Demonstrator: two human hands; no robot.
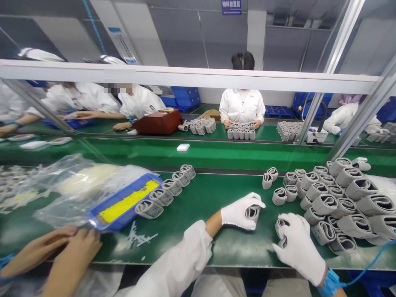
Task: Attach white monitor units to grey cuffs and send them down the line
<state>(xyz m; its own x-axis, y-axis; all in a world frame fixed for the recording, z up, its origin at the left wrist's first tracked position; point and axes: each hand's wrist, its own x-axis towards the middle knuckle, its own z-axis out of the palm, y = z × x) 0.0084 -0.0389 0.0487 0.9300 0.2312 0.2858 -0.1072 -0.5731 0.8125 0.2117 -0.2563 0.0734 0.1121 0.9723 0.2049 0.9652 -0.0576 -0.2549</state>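
My left hand point(239, 211), in a white glove, is closed around a grey rolled cuff point(252, 212) above the green bench. To its right, my gloved right hand point(298, 241) has its fingers curled over another grey rolled cuff point(281, 226); the fingers cover part of it, and whether a second one is under them I cannot tell. Close beyond the right hand stands a large stacked group of grey rolled cuffs point(324, 204). Two more rolled cuffs point(267, 180) stand apart, farther back. A blue wrist strap point(331, 282) with a cord is on my right wrist.
A co-worker's bare hands point(76, 247) are at lower left, beside a blue tray point(93, 218) of yellow pieces. A row of rolled cuffs point(161, 197) stands beside the tray. White strips point(139, 238) lie nearby. A metal frame point(192, 74) crosses above; co-workers sit opposite.
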